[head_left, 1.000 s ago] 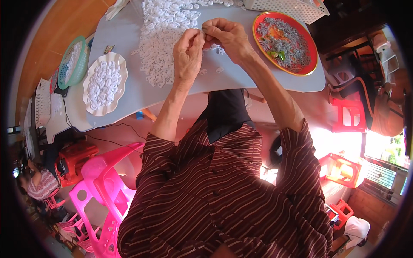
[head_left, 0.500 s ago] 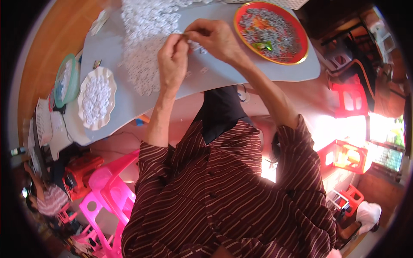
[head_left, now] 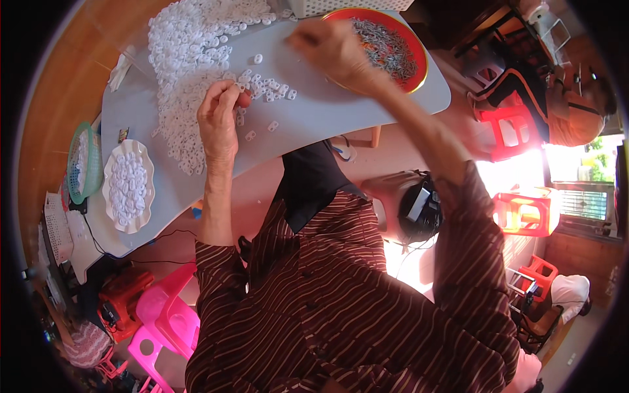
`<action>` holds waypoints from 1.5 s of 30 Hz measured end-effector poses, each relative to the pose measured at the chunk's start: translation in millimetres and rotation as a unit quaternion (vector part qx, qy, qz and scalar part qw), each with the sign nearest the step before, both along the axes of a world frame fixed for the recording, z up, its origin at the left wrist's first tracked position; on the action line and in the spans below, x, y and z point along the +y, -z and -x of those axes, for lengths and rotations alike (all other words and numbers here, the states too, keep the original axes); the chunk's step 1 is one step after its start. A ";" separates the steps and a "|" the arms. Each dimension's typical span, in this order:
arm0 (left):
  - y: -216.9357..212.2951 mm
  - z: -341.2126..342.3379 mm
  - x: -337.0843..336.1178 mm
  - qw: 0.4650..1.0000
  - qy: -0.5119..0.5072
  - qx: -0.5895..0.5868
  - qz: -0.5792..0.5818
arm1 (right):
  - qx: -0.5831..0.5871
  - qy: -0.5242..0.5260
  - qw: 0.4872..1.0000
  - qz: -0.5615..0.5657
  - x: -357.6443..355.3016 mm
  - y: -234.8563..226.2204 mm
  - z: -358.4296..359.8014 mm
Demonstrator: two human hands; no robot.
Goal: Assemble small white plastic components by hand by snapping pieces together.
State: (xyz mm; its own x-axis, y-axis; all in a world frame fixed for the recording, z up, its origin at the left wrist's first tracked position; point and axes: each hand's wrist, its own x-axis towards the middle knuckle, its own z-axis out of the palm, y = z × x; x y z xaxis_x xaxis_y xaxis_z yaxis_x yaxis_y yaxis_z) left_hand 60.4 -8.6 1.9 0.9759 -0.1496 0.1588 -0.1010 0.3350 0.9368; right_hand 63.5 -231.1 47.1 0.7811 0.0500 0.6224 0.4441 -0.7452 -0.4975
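My left hand (head_left: 219,121) is closed above the table, its fingertips pinched on a small white plastic piece (head_left: 240,87). Motion smears my right hand (head_left: 331,51), which is over the near-left edge of a red round tray (head_left: 420,47); its fingers cannot be made out. Thin grey metal pins or nails (head_left: 386,51) fill the tray. A large pile of white plastic pieces (head_left: 183,78) spreads beyond and left of my left hand. Several loose ones (head_left: 272,126) lie to its right. On the left, a white scalloped plate (head_left: 150,180) bears more white pieces (head_left: 128,190).
A green basket (head_left: 94,171) stands at the grey table's (head_left: 177,187) left end. A white perforated basket (head_left: 354,6) is at the far edge. Around are a pink chair (head_left: 164,311), red stools (head_left: 508,128), a black bag (head_left: 422,213) and a seated person (head_left: 576,118).
My hands were together over the white pieces; now they are apart. My right hand has swung toward the red tray. The whole view has shifted, so the table things sit further left.
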 end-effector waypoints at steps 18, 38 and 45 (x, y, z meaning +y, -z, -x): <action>-4.0 0.5 -2.7 0.999 0.034 0.000 -0.036 | 0.103 0.051 0.982 0.151 -128.1 12.2 -31.5; -8.1 6.2 -4.2 0.996 0.016 -0.007 -0.090 | 0.197 -0.055 0.967 0.154 -109.1 11.8 -31.8; -8.7 5.1 -4.1 0.995 0.019 -0.010 -0.099 | 0.197 -0.041 0.961 0.187 -112.2 5.3 -35.2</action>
